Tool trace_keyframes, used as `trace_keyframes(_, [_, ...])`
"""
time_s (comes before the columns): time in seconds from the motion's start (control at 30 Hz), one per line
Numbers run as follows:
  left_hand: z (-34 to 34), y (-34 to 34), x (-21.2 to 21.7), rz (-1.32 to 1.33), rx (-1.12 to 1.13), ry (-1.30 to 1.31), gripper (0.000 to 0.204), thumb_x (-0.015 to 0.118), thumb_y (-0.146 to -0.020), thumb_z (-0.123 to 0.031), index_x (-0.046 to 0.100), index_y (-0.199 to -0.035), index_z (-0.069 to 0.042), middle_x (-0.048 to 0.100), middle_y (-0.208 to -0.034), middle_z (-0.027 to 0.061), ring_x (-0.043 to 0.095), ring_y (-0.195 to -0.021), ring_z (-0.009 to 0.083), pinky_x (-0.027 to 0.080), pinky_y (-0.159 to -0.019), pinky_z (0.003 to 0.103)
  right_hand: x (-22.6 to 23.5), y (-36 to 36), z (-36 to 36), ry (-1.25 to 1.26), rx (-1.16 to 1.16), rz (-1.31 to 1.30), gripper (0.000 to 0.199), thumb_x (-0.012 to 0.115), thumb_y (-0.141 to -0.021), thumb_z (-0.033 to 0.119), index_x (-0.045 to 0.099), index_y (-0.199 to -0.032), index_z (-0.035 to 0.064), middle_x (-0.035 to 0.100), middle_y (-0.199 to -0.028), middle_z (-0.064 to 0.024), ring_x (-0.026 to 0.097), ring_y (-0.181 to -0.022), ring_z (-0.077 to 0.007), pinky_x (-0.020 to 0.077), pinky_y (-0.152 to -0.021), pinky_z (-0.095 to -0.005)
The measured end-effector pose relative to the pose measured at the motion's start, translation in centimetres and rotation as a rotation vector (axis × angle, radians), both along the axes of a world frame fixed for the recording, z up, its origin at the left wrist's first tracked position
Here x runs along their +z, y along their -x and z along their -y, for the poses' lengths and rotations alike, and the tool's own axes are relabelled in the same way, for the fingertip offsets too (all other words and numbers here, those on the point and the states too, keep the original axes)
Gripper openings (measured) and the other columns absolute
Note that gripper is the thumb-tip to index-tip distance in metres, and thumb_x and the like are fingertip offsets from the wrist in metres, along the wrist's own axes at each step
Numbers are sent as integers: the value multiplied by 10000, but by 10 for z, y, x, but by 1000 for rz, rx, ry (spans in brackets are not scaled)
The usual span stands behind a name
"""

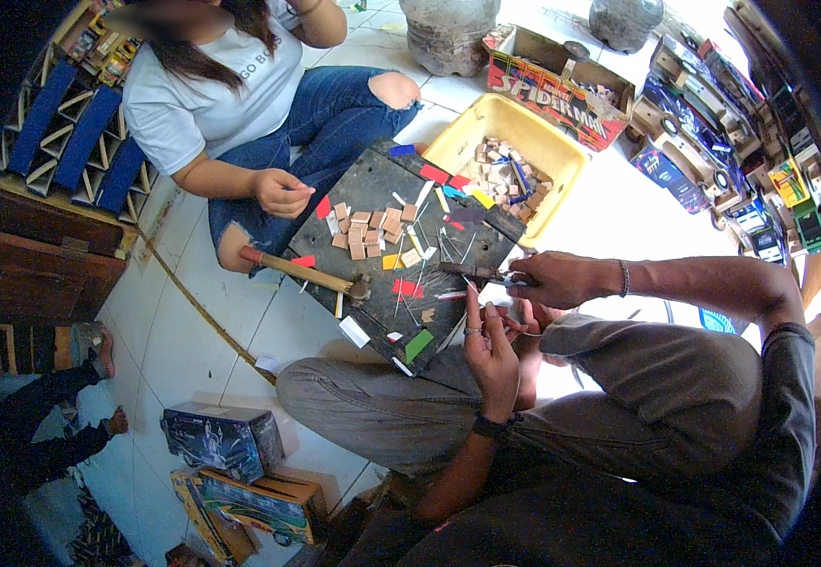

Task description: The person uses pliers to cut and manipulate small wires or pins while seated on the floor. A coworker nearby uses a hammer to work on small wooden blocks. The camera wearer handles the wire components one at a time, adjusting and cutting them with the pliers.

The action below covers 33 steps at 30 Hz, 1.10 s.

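Observation:
My right hand (561, 279) is closed around a dark-handled tool (520, 279) that looks like scissors, over the right edge of a low black work board (363, 175). My left hand (493, 364) is just below it, fingers pinched on a thin, pale strip (472, 283) by the tool's tip. The strip's exact kind is too small to make out. On the board lie small wooden blocks (363, 234), red scraps (408, 288), a green piece (419, 346) and thin white strips. A wooden-handled hammer (311, 274) rests across the board's left edge.
Another person (231, 104) sits cross-legged across the board. Beyond it stand a yellow tub (566, 194) of wooden pieces and a printed carton (547, 94). Toy vehicles (675, 128) line the right; boxed toys (221, 439) lie at lower left, near another person's limbs (60, 411).

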<state>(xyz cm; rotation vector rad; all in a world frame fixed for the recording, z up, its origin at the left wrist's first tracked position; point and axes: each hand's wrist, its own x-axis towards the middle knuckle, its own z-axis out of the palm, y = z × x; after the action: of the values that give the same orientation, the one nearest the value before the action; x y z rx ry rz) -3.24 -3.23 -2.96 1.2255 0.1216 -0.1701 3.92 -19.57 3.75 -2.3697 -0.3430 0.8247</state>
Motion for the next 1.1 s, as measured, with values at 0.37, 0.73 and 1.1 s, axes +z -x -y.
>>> trace_keyframes(0.37, [-1, 0, 1, 8, -18, -26, 479, 421, -1021, -129, 289, -1474, -46, 566, -879, 49, 555, -735, 82, 527, -679, 236, -6, -4, 1, 88, 48, -42, 416, 508, -962, 386, 548, -1048, -19, 628, -897, -238, 633, -877, -384, 496, -766, -457])
trace_keyframes(0.73, [2, 5, 5, 36, 22, -97, 475, 427, -1020, -127, 300, -1463, -16, 569, -863, 57, 558, -755, 96, 524, -659, 248, -10, -13, 2, 26, 97, -18, 454, 652, -860, 427, 584, -965, -9, 639, -823, -198, 637, -840, -363, 494, -733, -431])
trace_keyframes(1.1, [3, 10, 5, -47, 64, 35, 506, 405, -1031, -154, 230, -1488, -22, 564, -935, 65, 556, -784, 105, 501, -733, 249, -19, -6, -9, 83, 48, 127, 427, 662, -824, 442, 617, -900, 24, 668, -780, -190, 663, -752, -379, 524, -673, -461])
